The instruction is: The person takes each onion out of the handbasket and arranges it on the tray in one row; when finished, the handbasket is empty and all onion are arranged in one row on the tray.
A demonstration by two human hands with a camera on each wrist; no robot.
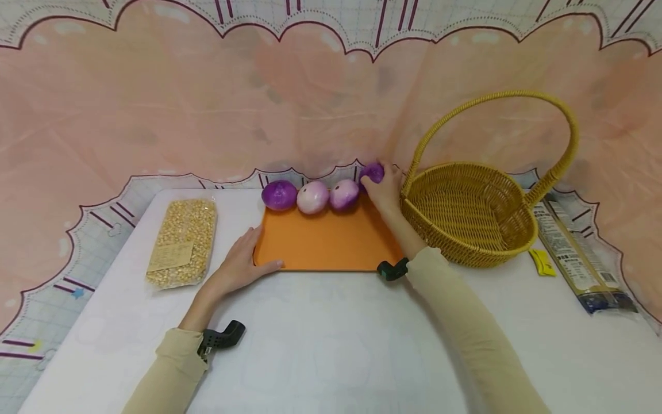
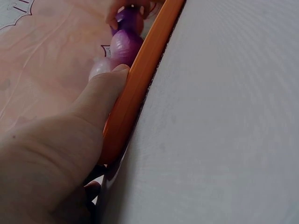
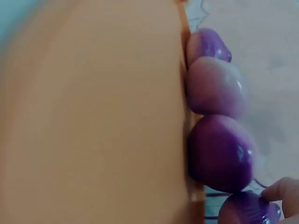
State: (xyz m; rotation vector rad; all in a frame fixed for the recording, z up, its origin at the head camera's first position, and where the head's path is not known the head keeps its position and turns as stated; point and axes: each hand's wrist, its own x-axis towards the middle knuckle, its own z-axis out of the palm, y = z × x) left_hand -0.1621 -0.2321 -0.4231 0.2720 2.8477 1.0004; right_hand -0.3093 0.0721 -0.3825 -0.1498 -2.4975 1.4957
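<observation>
My right hand (image 1: pixel 387 188) pinches a dark purple onion (image 1: pixel 372 172) at the far right corner of an orange tray (image 1: pixel 320 241). Along the tray's far edge sit a deep purple onion (image 1: pixel 279 195), a pale one (image 1: pixel 312 198) and a pale-and-purple one (image 1: pixel 344 194), side by side. In the right wrist view the pinched onion (image 3: pixel 245 208) is close against its neighbour (image 3: pixel 222 154). My left hand (image 1: pixel 240 260) rests at the tray's near left corner, fingers straight along the left side, thumb along the front edge.
A yellow wicker basket (image 1: pixel 465 253) with a tall handle stands just right of the tray. Beyond it lie a small yellow packet (image 1: pixel 542 262) and a long printed package (image 1: pixel 579 253). A clear bag of corn kernels (image 1: pixel 183 241) lies on the left of the white table (image 1: pixel 310 345).
</observation>
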